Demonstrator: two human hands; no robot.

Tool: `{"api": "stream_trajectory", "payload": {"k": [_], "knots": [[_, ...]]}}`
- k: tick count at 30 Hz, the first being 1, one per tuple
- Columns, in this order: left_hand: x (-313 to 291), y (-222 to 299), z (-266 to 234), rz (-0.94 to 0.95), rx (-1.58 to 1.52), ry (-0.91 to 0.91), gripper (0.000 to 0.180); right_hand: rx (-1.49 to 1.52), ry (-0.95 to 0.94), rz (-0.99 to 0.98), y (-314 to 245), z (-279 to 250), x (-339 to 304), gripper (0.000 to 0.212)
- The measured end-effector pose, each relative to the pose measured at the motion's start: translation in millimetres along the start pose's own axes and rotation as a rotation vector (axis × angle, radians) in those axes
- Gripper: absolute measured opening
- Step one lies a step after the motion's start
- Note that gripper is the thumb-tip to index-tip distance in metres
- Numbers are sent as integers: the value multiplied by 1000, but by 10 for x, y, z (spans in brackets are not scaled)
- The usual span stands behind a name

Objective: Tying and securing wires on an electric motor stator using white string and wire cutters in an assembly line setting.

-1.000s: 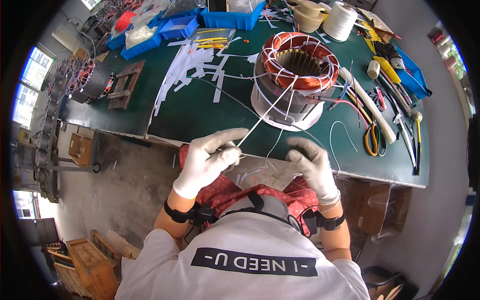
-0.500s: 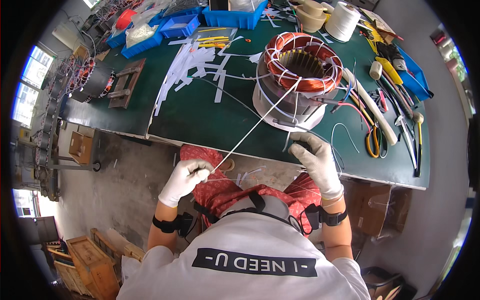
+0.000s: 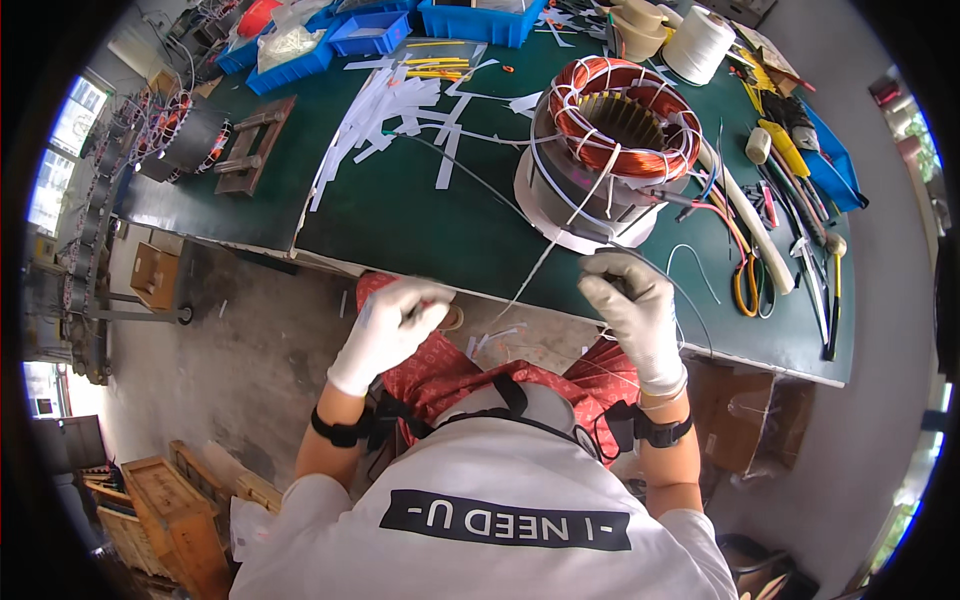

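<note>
Pulling a white cord (image 3: 545, 262) taut, the left hand (image 3: 392, 328), gloved in white, sits off the near edge of the green tabletop (image 3: 420, 215), fingers clenched around the cord's free end; the hand is drawn back toward the body, which looks like the way to keep tension on the line. Cord runs up and away to the motor winding (image 3: 620, 130), a ring of copper coils standing on its metal body near the middle of the tabletop, already wrapped with loops of white lacing. Right hand (image 3: 632, 312), also gloved, rests at the tabletop's near edge just below the winding, fingers curled around something thin; cannot tell whether it is the same cord or a small tool. Holding there likely steadies the line near the work. White paper strips (image 3: 400, 110) lie scattered to the left, scissors (image 3: 748, 285) and hand tools along the right side, a spool of white cord (image 3: 698, 42) at the far edge, within reach.
</note>
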State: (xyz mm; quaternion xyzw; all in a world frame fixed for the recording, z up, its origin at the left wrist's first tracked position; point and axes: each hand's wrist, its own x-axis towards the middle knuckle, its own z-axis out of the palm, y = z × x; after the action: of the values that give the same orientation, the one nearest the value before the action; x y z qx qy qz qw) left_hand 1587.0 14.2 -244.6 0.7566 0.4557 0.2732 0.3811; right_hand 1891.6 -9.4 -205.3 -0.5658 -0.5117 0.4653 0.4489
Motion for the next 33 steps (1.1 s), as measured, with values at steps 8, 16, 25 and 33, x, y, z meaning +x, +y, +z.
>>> {"api": "stream_trajectory", "payload": {"k": [8, 16, 25, 33], "knots": [[842, 675, 373, -110, -758, -342, 33, -388, 52, -208, -233, 46, -30, 27], [888, 930, 365, -147, -1026, -195, 25, -495, 223, -527, -425, 4, 84, 20], [948, 1014, 345, -161, -1017, -178, 24, -661, 406, -683, -384, 54, 284, 11], [1010, 962, 337, -307, -997, -268, 25, -395, 146, -402, -384, 99, 80, 8]]}}
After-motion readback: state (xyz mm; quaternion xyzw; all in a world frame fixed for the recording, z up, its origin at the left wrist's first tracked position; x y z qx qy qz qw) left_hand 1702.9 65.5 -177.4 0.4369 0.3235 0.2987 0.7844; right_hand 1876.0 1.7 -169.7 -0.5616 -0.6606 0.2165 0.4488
